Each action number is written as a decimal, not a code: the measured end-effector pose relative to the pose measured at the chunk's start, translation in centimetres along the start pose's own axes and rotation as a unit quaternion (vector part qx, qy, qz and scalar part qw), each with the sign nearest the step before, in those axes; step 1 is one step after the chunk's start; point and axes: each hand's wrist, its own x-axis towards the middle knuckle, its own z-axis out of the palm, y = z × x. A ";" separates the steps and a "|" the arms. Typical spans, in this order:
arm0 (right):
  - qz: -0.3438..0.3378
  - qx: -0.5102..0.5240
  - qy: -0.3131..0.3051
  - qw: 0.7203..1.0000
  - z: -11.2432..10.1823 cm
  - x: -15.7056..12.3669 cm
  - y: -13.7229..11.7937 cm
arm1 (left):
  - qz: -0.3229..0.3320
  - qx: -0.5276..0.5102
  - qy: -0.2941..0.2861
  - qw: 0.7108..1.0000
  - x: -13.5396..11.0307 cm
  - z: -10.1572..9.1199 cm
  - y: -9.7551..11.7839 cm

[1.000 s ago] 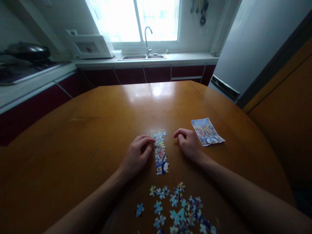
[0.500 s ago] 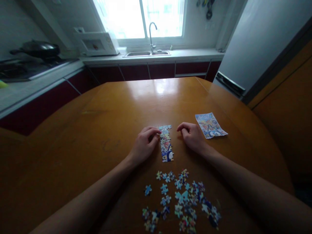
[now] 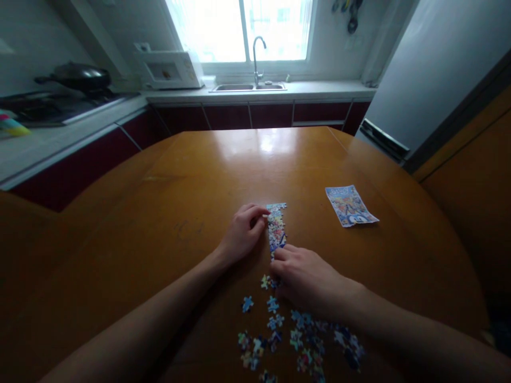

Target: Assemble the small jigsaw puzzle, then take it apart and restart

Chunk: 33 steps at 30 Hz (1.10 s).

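Observation:
A partly joined strip of jigsaw puzzle (image 3: 276,226) lies upright in my view on the wooden table. At its left edge rests my left hand (image 3: 246,229), fingers loosely bent, index fingertip touching the strip and thumb a little apart from it. My right hand (image 3: 301,274) is over the strip's near end and the closest loose pieces, its fingers curled downward. Whatever those fingertips hold is hidden. Several loose jigsaw pieces (image 3: 272,304) are scattered nearer to me, some under the right forearm. One blue piece (image 3: 247,304) lies apart on the left.
A printed picture sheet (image 3: 351,206) lies to the right on the table (image 3: 199,170). Beyond the table are a counter with a sink (image 3: 235,88), a microwave (image 3: 171,70) and a pan (image 3: 80,77) on the stove. A fridge (image 3: 423,80) stands at the right.
My right hand has moved from beside the picture sheet down and left, over the strip's near end and the loose pieces. My left hand stays at the strip. The view has shifted slightly.

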 end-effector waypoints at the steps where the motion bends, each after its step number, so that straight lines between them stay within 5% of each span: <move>1: 0.001 -0.005 0.000 1.000 0.3 0.0 0.0 | 0.000 0.002 0.000 1.000 0.0 0.0 0.0; 6: -0.003 0.016 0.009 1.000 0.6 -0.2 -0.2 | -0.003 0.001 -0.003 1.000 0.0 0.0 0.0; 10: 0.038 0.170 0.028 0.984 -0.5 0.0 -0.1 | -0.004 -0.001 -0.009 1.000 0.0 -0.1 0.0; 15: 0.100 0.378 0.197 0.899 -1.7 1.6 2.5 | -0.010 -0.001 -0.011 1.000 0.0 -0.1 0.1; 18: 0.157 0.417 0.309 0.840 -1.5 2.6 5.1 | -0.007 0.006 -0.016 1.000 0.0 -0.1 0.1; 22: 0.233 0.434 0.376 0.785 -0.8 3.3 8.1 | 0.002 0.018 -0.015 1.000 0.0 -0.2 0.1; 33: 0.251 0.369 0.403 0.799 -0.4 4.7 9.3 | 0.075 0.083 -0.075 0.991 0.0 0.2 0.1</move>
